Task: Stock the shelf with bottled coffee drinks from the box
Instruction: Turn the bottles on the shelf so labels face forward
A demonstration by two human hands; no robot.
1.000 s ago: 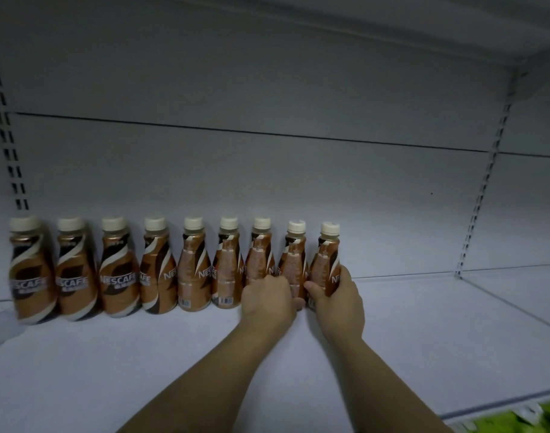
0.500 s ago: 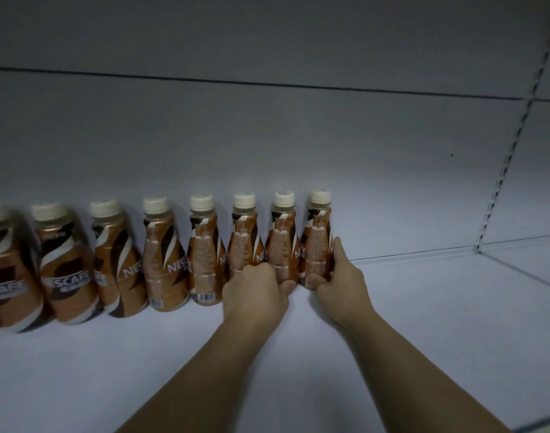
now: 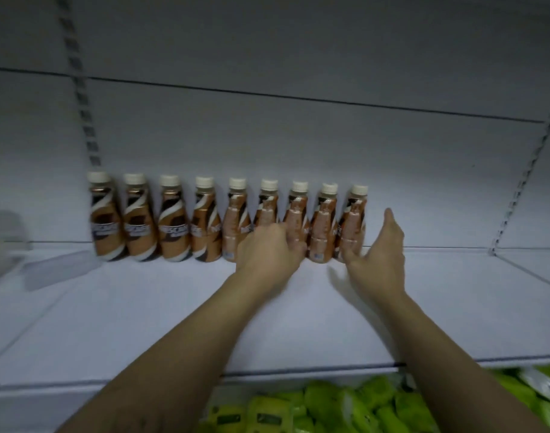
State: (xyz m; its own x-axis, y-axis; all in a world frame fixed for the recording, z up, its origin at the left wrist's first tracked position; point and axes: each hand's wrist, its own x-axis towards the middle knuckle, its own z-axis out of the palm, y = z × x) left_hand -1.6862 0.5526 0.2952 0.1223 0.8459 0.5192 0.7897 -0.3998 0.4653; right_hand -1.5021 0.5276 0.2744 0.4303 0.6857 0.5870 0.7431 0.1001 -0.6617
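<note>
From my seat the biggest thing in view is the back panel (image 3: 298, 135), flat grey-white sheet metal with a thin dark seam running across the upper half. Below it the shelf (image 3: 298, 323) fills the middle of the frame, a smooth, matte white board with a narrow front lip. Two slotted uprights frame it, one at the upper left (image 3: 80, 89) and one at the right edge (image 3: 517, 189), each a strip of small punched holes.

Along the bottom edge, on the level underneath, I see a heap of bright green packets (image 3: 345, 407), soft and crinkled, too blurred to read.

The bottles (image 3: 205, 226) stand on the shelf in one straight row of nine against the back panel, left of centre to just right of centre. They are upright and close side by side, with bulbous bodies narrowing to slim necks under glossy brown, copper and white swirl wrappers.

My right hand (image 3: 381, 254) is spread, fingers straight and thumb apart, with the palm turned toward the rightmost bottle (image 3: 353, 223) and just beside it. My left hand (image 3: 269, 254) sits in front of the sixth and seventh bottles with its back to the camera and fingers bent toward them. It is blurred, so I cannot tell whether it grips one.

At the far left sits a pale, cloudy plastic shape (image 3: 5, 242). Each bottle has a small cream screw cap (image 3: 169, 180).
</note>
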